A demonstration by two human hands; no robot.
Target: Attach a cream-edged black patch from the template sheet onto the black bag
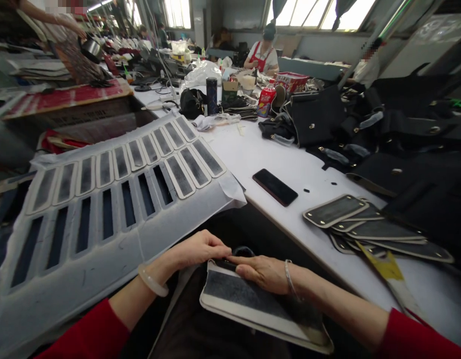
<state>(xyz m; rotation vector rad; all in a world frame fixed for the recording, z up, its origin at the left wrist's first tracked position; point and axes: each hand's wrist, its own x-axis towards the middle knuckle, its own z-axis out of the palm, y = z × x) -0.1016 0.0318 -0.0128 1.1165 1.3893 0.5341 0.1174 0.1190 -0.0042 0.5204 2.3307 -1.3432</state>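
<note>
At 6 o'clock, low across the lap: a dark panel with a pale border, lying flat, its far end under both hands. Left hand at the panel's upper left corner, fingers curled close together, tips down on the edge; cannot tell whether pinching anything there. Right hand laid flat on the top end, fingers pressed together, pinning the panel down. Just beyond the fingertips, a small dark loop, unclear what.

By the look of things, partway through. At 9 to 11 o'clock, a big white sheet with two rows of slots: the near row mostly cut out and bare, the far row and the last few at its right end holding their panels, so plenty left to lift out. At 3 o'clock on the white table, a fanned stack of panels like the one in the lap, likely the finished ones.

Room for moving: tight. Table edge running close along the right forearm from 1 to 4 o'clock; sheet edge overhanging at 9 o'clock, near the left wrist. Open table only at 12 to 1 o'clock around a phone; beyond that, at 2 o'clock, a heap of black bags.
</note>
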